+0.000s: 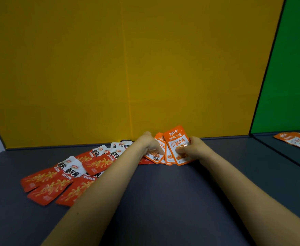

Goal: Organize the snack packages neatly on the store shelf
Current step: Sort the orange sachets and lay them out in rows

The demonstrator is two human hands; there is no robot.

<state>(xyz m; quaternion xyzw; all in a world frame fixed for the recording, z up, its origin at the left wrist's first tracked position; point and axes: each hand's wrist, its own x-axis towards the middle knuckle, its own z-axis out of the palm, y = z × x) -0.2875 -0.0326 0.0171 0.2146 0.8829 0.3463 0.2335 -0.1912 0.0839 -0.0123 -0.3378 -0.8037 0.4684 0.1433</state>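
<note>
Orange packets (176, 144): I have a small fan of them at the back edge of the shelf (163, 192), close to its right end, leaning toward the yellow back panel (127, 68) so the printed fronts face out.
Right hand (192, 148): my thumb is clamped on the front of the top orange packet and my fingers are behind it, so it stays upright while I square the stack.
Left hand (151, 145): it lies closed over the packets just beside that one, fingers pressing their lower parts down; I judge this keeps the fan from sliding apart.
Hands together: near each other, each on the same orange bunch, not touching one another.
Red packets (71, 174): a loose, overlapping spread lying flat, running from the back edge toward the front left of the shelf, partly under my left forearm; they look unsorted.
Right side: a divider closes the shelf's right end, and more orange packets (296, 141) lie beyond it under the green panel (291, 68).
Step, as I judge it: gathering the orange ones into an even row first, the red ones left for after.
</note>
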